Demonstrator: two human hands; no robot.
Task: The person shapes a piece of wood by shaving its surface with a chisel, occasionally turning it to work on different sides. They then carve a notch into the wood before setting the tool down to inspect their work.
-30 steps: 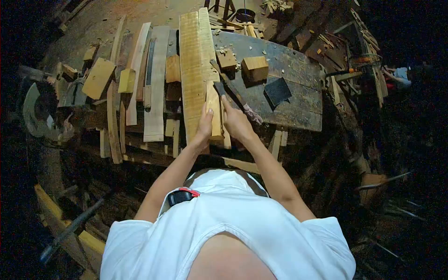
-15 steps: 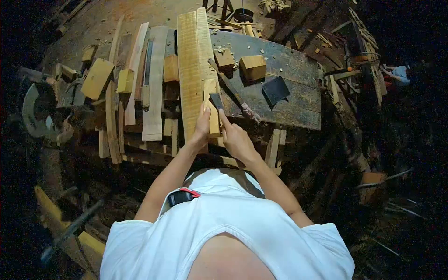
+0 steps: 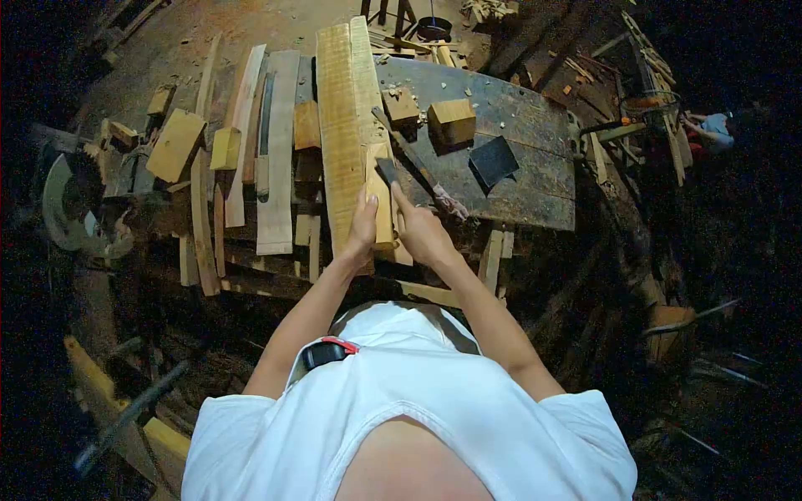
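My left hand point(image 3: 362, 224) is closed around the near left side of a pale wooden block point(image 3: 381, 207), its thumb lying along the edge. The block lies lengthwise on the bench, beside a long yellowish board point(image 3: 338, 125). In my right hand point(image 3: 426, 234) is a chisel point(image 3: 387, 170) with a wide, flat, dark blade. Its blade end rests at the block's far part, pointing away from me; my fingers hide the handle. Close by on the right, a long slim tool point(image 3: 405, 150) with cloth point(image 3: 451, 202) round its near end lies slanted.
The dark bench top point(image 3: 535, 196) carries two wooden blocks point(image 3: 452, 123) and a black square sheet point(image 3: 493, 163). To the left lie several long strips point(image 3: 278, 159) and more blocks point(image 3: 176, 144). A round saw-like blade point(image 3: 58, 200) stands far left. Another person point(image 3: 714, 129) is far right.
The chisel blade has shifted slightly forward along the block, with my right hand following it. My left hand keeps its grip.
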